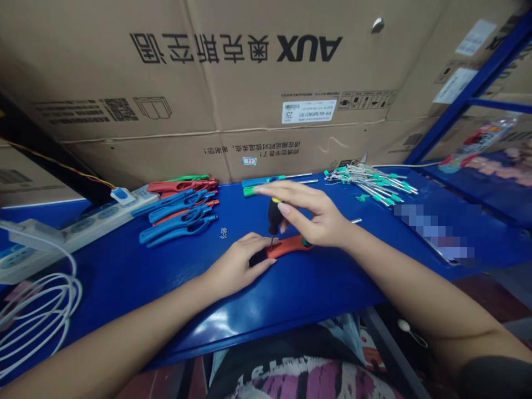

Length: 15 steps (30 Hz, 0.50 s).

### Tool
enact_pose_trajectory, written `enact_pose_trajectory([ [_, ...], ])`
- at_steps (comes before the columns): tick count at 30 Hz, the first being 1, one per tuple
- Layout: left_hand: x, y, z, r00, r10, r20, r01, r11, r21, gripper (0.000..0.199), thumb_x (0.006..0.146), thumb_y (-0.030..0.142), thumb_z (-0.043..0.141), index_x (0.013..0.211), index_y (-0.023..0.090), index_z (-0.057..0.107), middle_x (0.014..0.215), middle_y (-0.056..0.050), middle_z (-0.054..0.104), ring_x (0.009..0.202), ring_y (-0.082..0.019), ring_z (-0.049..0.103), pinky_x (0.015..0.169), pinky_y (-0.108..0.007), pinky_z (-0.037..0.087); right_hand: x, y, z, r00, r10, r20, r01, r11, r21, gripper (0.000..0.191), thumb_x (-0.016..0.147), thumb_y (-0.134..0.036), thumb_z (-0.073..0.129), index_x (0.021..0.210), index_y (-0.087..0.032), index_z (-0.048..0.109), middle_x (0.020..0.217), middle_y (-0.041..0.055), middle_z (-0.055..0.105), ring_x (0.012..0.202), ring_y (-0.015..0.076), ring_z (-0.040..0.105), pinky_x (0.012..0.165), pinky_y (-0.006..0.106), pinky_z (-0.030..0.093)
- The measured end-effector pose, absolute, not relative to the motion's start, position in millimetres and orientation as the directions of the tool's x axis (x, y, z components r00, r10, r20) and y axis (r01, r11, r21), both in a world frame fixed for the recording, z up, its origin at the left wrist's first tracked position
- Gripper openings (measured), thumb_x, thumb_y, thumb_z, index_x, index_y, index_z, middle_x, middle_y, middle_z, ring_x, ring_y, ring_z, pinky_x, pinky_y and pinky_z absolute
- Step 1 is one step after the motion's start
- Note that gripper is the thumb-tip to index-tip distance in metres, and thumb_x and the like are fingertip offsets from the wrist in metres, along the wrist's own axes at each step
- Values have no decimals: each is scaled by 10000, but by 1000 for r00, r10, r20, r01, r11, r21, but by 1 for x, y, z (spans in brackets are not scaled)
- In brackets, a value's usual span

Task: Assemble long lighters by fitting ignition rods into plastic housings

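My right hand (322, 219) holds a small screwdriver (274, 217) with a black handle and a yellow end, upright. Its thin shaft points down onto an orange lighter handle (286, 246) lying on the blue table. With thumb and fingers, my left hand (233, 266) grips the left end of that handle. My right hand hides part of the handle's right side; a metal tip (356, 221) shows beyond it. To the left lies a little heap of small screws (223, 233). Just behind my right hand are assembled lighters (260, 183) in blue and green with metal tubes.
Blue and red handle shells (178, 219) are piled at the left, beside a power strip (93, 221) and a coiled white cable (45, 310). Metal tubes with green parts and wires (374, 180) lie back right, near a phone (434, 235). A cardboard wall (233, 100) stands behind.
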State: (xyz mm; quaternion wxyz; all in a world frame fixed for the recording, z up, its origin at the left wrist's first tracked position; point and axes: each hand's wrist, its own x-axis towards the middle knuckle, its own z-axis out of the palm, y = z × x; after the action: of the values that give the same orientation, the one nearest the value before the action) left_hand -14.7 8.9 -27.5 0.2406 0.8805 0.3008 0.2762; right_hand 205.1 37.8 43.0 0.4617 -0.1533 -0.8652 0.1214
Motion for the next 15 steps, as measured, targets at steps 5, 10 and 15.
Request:
enact_pose_trajectory([
  [5, -15, 8, -29, 649, 696, 308, 442, -675, 591, 279, 948, 270, 647, 1221, 211, 658, 1164, -79, 726, 1082, -246, 651, 952, -398, 536, 198, 32, 44, -498, 374, 783, 68, 916, -394, 186, 951, -201, 642, 1106, -164, 738, 1008, 72, 726, 905, 140, 675, 860, 290, 559],
  [10, -15, 9, -32, 651, 701, 291, 454, -667, 590, 225, 957, 232, 614, 1177, 209, 656, 1156, -67, 723, 1080, -242, 655, 948, -372, 526, 189, 27, 32, -405, 355, 842, 200, 934, -297, 187, 946, -301, 670, 1073, -187, 744, 911, 53, 648, 805, 133, 626, 759, 271, 558],
  [15, -15, 8, -30, 658, 696, 289, 448, -670, 592, 227, 958, 232, 624, 1182, 221, 653, 1067, -46, 717, 989, -220, 651, 904, -352, 526, 190, 25, 33, -483, 436, 759, 199, 899, -390, 361, 1049, -249, 407, 1340, -186, 611, 1173, 107, 663, 977, 159, 652, 859, 325, 571],
])
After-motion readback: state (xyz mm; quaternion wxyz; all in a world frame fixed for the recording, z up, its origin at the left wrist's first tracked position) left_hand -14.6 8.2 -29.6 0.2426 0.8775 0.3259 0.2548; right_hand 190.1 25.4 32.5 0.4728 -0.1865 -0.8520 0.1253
